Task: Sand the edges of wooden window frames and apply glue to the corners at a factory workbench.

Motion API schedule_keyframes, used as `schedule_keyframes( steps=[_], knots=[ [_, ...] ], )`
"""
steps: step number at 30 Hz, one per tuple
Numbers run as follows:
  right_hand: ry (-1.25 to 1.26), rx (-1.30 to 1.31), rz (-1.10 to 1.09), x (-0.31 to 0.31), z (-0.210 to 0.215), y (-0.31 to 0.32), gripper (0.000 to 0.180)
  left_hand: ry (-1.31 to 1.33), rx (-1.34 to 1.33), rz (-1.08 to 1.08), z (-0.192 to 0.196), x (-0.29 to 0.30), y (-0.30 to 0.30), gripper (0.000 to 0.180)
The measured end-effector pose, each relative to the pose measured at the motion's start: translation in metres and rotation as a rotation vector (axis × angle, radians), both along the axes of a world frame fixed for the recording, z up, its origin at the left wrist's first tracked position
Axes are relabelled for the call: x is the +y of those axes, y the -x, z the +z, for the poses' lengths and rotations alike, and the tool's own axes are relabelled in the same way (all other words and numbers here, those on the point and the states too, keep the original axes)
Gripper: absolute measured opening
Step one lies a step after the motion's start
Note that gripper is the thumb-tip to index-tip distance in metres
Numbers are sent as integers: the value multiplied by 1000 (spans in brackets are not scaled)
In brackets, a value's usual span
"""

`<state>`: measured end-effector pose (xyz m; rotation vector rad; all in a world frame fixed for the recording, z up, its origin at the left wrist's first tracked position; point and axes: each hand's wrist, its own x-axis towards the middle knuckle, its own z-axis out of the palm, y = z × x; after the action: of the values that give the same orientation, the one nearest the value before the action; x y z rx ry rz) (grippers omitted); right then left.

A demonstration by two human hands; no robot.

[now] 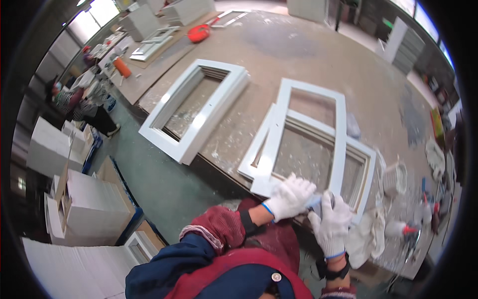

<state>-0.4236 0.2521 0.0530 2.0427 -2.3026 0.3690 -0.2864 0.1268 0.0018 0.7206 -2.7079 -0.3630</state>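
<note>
At the table's near edge, my left hand, in a white knit glove with a blue cuff, grips the near end of a white rectangular frame. My right hand, gloved alike, is close beside it at the same end. Its fingers are curled and the thumb is raised; a small dark thing shows between them, too hidden to name. A pale bluish patch lies between the hands. The upper frame rests askew across another white frame. My hands cover much of its near rail.
Left on the table lies a stack of white frames. To the right are a white plastic basket, a cloth and a red-tipped bottle. White stacked panels stand on the floor; a person is far left.
</note>
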Motion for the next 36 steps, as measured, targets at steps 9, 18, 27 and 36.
schedule_keyframes(
  steps=[9,18,27,36],
  knots=[
    [53,-20,-248,-65,-18,-18,69,-77,11,84,-9,-1,-7,48],
    [-84,33,-337,-70,-13,-18,63,21,117,156,-20,3,-2,25],
    [-108,-23,-327,-37,-15,-32,65,-78,194,150,-14,-1,-1,18],
    [87,137,-286,-71,-22,-22,60,-70,9,35,-7,-14,-3,51]
  ],
)
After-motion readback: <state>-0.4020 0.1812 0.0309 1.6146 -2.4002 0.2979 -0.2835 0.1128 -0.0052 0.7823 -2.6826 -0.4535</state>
